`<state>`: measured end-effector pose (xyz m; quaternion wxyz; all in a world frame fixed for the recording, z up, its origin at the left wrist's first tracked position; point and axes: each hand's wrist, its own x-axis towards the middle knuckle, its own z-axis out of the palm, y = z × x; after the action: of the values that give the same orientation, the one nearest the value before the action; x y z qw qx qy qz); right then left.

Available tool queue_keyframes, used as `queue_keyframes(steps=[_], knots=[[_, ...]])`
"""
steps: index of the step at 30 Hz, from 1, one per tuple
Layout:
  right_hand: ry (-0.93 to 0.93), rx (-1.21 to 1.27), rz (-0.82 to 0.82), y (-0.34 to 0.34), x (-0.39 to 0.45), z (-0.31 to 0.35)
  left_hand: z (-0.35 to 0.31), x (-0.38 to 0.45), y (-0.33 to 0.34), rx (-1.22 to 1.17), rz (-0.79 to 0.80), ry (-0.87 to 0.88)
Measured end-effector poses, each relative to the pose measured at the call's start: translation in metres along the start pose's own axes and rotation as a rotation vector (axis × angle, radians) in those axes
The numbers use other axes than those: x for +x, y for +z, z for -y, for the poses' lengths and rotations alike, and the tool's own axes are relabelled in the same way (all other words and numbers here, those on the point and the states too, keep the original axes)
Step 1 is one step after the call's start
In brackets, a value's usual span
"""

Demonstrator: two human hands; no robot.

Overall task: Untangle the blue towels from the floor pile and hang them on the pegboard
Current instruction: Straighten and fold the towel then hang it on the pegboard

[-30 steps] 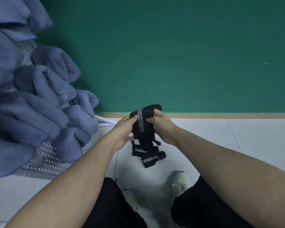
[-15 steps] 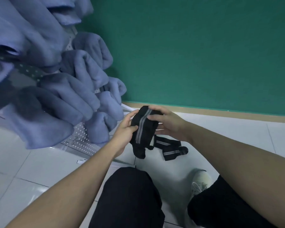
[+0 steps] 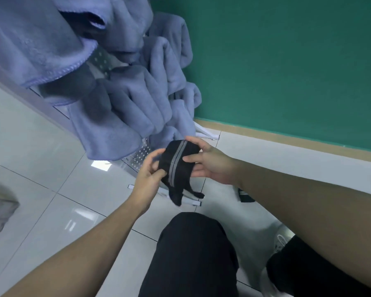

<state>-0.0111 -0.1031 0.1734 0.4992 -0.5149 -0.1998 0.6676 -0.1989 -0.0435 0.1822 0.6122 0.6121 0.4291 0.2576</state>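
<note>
The blue towels (image 3: 116, 99) hung in overlapping bunches on the pegboard (image 3: 140, 154), which served as the reference landmark. They covered most of its face; only small perforated patches showed between them and at its lower edge.

Both hands were positioned just below and to the right of the pegboard's lower edge. The left hand (image 3: 147, 179) pinched the left side of a black strap with grey stripes (image 3: 176, 166), thumb on the front and fingers curled behind. The right hand (image 3: 210, 166) gripped the strap's right side, thumb lying across its front. The strap's loose black ends hung below the hands, over the white bar at the pegboard's foot.

Compared with one second earlier, the view had swung toward the pegboard, so the towels filled far more of the upper left. The hands, which had held the strap well to the right of the pegboard, were now close against its lower corner. A second black striped piece (image 3: 245, 197), which had dangled from the strap, now lay on the tiled floor (image 3: 51, 168) to the right of the pegboard, partly hidden by the right forearm.

Judgement: no towel pile was visible near the pegboard, so the hanging appeared largely complete. The strap handling looked like a side step, not towel work.
</note>
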Motion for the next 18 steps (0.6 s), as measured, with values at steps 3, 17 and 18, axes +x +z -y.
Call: queue_keyframes(steps=[3,17,18], knots=[[0.018,0.008,0.014,0.021,0.016,-0.004,0.001,0.005,-0.021,0.006,-0.11,0.018],[0.193,-0.512,-0.127,0.063,0.065,-0.019,0.018,0.025,-0.05,0.207,-0.298,-0.016],[0.225,-0.528,-0.122,0.064,0.068,-0.02,0.019,0.027,-0.049,0.255,-0.301,0.002]])
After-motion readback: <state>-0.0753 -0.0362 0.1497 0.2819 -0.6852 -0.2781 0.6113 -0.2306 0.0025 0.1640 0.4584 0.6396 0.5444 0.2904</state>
